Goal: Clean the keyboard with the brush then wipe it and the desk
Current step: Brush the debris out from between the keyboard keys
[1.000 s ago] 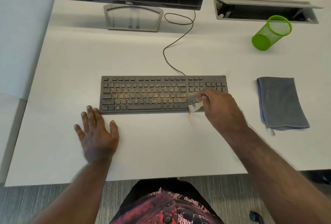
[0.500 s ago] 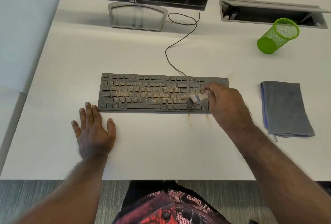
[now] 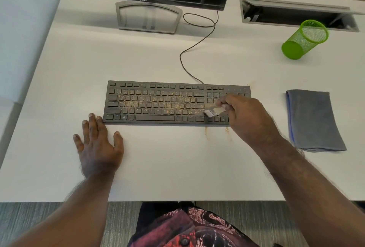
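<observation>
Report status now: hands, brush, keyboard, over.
Right hand holds brush on keyboard. Left hand flat on desk. Crumbs remain. Nothing blocking.

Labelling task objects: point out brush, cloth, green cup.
brush [image 3: 212,112], head view, on its pale bristles.
cloth [image 3: 314,120], head view, middle of the folded grey fabric.
green cup [image 3: 304,39], head view, on its mesh side wall.

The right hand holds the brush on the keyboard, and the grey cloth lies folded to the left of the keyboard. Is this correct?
Not quite. In the head view the grey cloth lies to the right of the keyboard, not the left. The right hand does hold the brush on the keys.
</observation>
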`<state>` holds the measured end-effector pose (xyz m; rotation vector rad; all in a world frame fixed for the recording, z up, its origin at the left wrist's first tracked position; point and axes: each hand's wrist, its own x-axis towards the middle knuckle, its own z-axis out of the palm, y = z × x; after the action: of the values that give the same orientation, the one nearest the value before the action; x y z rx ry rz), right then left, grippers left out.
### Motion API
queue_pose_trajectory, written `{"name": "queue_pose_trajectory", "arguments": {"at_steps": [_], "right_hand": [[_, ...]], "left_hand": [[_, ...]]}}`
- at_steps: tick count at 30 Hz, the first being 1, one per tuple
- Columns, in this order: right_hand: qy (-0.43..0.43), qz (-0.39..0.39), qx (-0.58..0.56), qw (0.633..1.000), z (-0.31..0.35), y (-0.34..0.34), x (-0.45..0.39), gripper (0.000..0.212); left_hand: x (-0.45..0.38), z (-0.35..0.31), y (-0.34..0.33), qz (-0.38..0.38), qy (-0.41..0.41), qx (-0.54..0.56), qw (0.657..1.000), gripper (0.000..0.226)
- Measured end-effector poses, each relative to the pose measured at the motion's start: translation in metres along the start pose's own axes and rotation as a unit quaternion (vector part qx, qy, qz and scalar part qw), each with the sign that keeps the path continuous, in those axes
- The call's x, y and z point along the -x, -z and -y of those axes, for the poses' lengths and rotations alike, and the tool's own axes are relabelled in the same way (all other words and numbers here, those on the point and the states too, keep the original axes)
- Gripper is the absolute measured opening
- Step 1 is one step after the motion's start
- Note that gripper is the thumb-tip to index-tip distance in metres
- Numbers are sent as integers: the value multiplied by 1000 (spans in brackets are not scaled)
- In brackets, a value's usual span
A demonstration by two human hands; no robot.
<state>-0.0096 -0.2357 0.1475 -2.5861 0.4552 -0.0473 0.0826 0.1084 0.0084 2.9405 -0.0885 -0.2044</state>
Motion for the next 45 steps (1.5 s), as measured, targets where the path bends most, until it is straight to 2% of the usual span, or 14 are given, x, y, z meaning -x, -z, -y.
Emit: {"name": "queue_pose_trajectory", "arguments": {"at_steps": [4, 7, 10, 12, 15, 17, 21, 23, 27, 34, 39, 45], "right_hand": [[-34, 5, 26, 999, -6, 5, -3, 23], [-25, -15, 10, 1000, -3, 4, -5, 22], [-4, 19, 6, 1000, 3, -2, 0, 24], [-28, 24, 28, 999, 0, -2, 0, 24], [-65, -6, 29, 997, -6, 5, -3, 22], [-61, -23, 7, 998, -5, 5, -2, 21], [-36, -8, 8, 999, 0, -2, 4, 19], [-56, -11, 22, 998, -5, 1, 3, 20], [-91, -64, 1, 994, -17, 9, 2, 21], [-83, -26, 38, 995, -18, 5, 13, 20], [-71, -88, 7, 994, -13, 6, 10, 20], [-91, -29, 36, 995, -13, 4, 9, 23]], "left_hand": [[1, 0, 1, 2, 1, 0, 1000, 81], [0, -1, 1, 4, 2, 0, 1000, 81], [0, -1, 1, 2, 1, 3, 1000, 81], [0, -1, 2, 4, 1, 5, 1000, 81], [0, -1, 2, 2, 0, 2, 1000, 81], [0, -1, 2, 2, 2, 2, 1000, 81], [0, -2, 1, 0, 6, 5, 1000, 80], [-1, -2, 1, -1, 5, 5, 1000, 80], [0, -1, 1, 2, 5, -1, 1000, 81], [-1, -1, 1, 2, 2, -3, 1000, 81], [0, -1, 1, 3, 2, -2, 1000, 81], [-1, 1, 0, -2, 1, 1, 1000, 81]]}}
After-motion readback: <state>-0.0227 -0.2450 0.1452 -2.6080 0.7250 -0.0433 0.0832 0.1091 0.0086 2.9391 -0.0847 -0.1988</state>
